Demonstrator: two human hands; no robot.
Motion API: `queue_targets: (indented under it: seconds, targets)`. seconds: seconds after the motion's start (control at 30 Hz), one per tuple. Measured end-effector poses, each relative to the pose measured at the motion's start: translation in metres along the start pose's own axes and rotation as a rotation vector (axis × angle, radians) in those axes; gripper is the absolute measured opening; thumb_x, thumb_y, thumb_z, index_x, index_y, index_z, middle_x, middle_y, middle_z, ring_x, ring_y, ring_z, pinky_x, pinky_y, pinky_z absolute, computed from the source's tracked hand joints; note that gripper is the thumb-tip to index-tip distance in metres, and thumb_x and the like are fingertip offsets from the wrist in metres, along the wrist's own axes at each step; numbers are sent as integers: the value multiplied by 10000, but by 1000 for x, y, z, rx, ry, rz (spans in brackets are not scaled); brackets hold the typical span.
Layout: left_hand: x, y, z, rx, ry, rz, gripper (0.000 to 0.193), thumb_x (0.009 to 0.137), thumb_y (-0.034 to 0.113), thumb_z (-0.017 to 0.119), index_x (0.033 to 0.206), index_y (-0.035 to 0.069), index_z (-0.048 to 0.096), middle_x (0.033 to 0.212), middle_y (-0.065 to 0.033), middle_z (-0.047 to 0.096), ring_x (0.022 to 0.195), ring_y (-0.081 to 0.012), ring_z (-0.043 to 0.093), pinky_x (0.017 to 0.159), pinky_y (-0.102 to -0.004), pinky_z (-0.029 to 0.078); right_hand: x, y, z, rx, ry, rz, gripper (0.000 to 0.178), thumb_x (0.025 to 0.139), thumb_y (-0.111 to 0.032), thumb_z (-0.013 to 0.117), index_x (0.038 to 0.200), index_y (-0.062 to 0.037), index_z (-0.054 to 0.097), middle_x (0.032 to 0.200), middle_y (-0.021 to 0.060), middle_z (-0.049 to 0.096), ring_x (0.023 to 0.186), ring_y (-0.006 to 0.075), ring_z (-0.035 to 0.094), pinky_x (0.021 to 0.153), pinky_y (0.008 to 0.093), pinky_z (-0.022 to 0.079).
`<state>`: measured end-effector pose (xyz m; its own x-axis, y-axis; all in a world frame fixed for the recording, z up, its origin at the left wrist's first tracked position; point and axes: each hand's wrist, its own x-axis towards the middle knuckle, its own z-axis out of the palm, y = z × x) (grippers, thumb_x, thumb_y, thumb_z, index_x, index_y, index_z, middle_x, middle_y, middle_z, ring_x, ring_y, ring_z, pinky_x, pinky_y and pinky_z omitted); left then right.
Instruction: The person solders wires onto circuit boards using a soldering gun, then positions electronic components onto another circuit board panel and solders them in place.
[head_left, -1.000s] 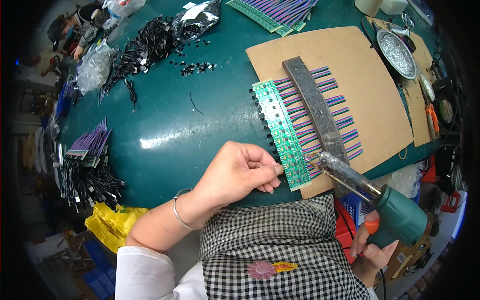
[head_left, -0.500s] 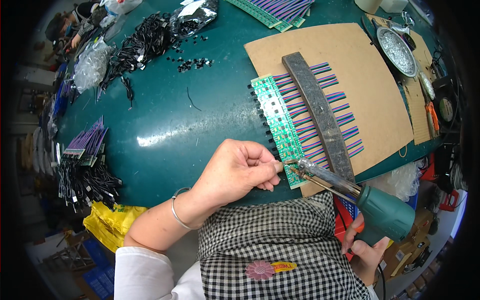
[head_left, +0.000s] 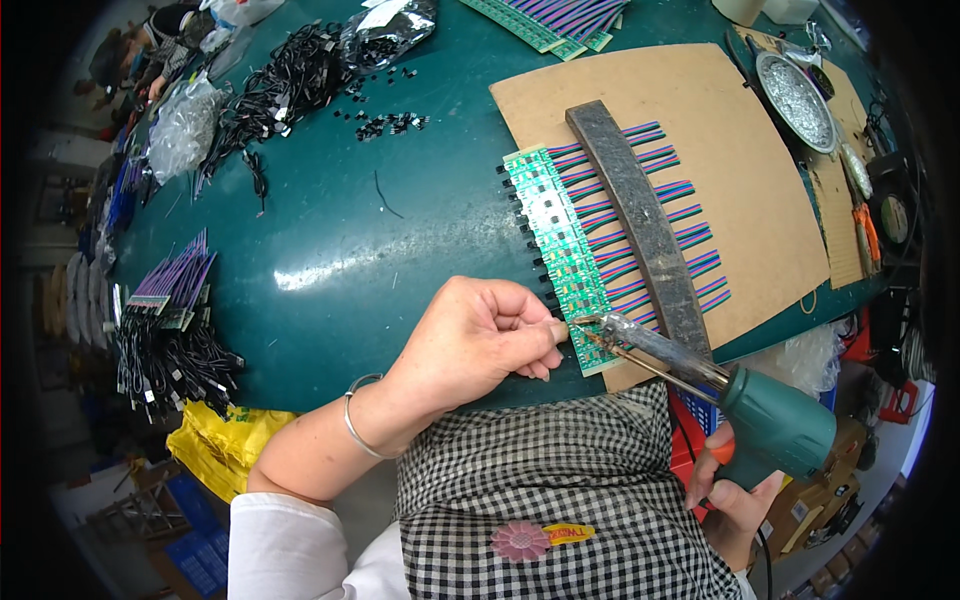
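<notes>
My left hand (head_left: 485, 335) is pinched closed at the left edge of a green circuit board panel (head_left: 562, 255), near its lower end. Whatever lies between the fingertips is too small and hidden to make out. Small black parts (head_left: 533, 245) stick out along that same edge. In my right hand (head_left: 738, 500) is a green soldering gun (head_left: 775, 425). Its metal tip rests at or just above the board, right beside my left fingertips. Striped multicolour wires (head_left: 690, 212) run from the board's right side under a dark, heavy bar (head_left: 640, 220).
Brown cardboard (head_left: 760, 200) lies beneath the wires. A round metal dish (head_left: 795, 100) sits at the far right. Black cables (head_left: 290, 85) and a plastic bag (head_left: 185, 125) are at the far left; wired boards (head_left: 175, 290) lie nearer. Another person (head_left: 165, 65) is at the upper left.
The soldering gun has shifted slightly to the right, its tip staying at the board. The bar and wires sit a touch differently. My left hand has hardly moved.
</notes>
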<state>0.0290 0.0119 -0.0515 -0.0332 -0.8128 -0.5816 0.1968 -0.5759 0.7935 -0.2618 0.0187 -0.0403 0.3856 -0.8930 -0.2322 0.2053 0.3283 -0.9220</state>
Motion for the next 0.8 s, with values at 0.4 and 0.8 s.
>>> queue_targets:
  seconds: [0.4,0.8]
  targets:
    - [-1,1,0,1,6,9,137,827,83,628,798,-51,617,695,-99,644,596,-119,616,574,-225,522,-3,-1,-16,67,-34,-49,512,732,-97,672,1073,138,372,526,116,479,371,174,481,340,271,453]
    - [-1,4,6,40,44,38,122,822,58,611,787,-59,613,694,-105,645,585,-117,608,572,-227,515,45,-19,-27,169,12,-443,614,836,-193,574,1274,114,271,589,50,439,403,125,457,347,213,395]
